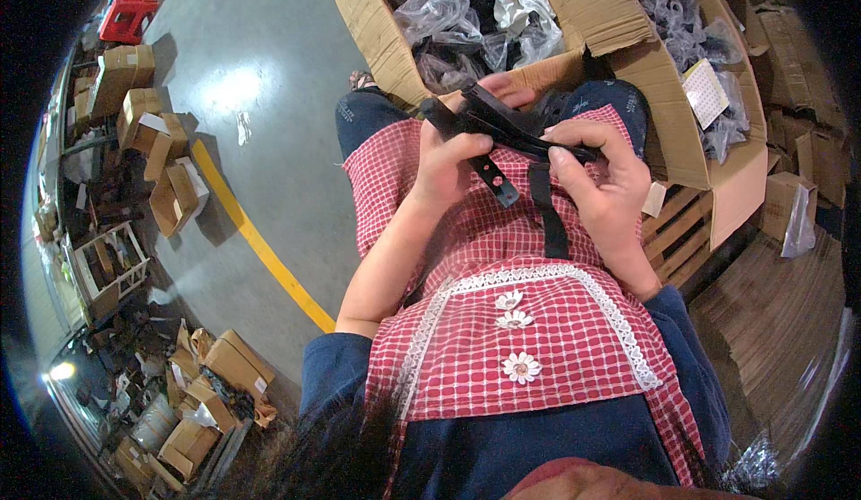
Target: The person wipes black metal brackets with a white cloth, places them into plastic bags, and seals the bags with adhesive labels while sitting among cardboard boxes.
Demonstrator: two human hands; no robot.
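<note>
Above my lap, both hands work on a bundle of black straps [513, 134], apparently webbing with stiffer black pieces. My left hand [445, 166] is closed around its left part, the thumb pressed on top. Below that thumb sticks out a flat black end piece [495, 182] with round holes. My right hand [606, 170] pinches the right end between thumb and fingers. A loose black strap [549, 213] hangs between the hands over my red checked apron [484, 240]. How the black pieces join cannot be made out.
Before my knees, an open cardboard box [377, 16] holds clear plastic bags and dark items. Another open box [659, 146] with bagged goods stands at right, by a wooden pallet [682, 231]. Left, a yellow floor line [260, 244], cartons [175, 200] and a red stool [128, 18].
</note>
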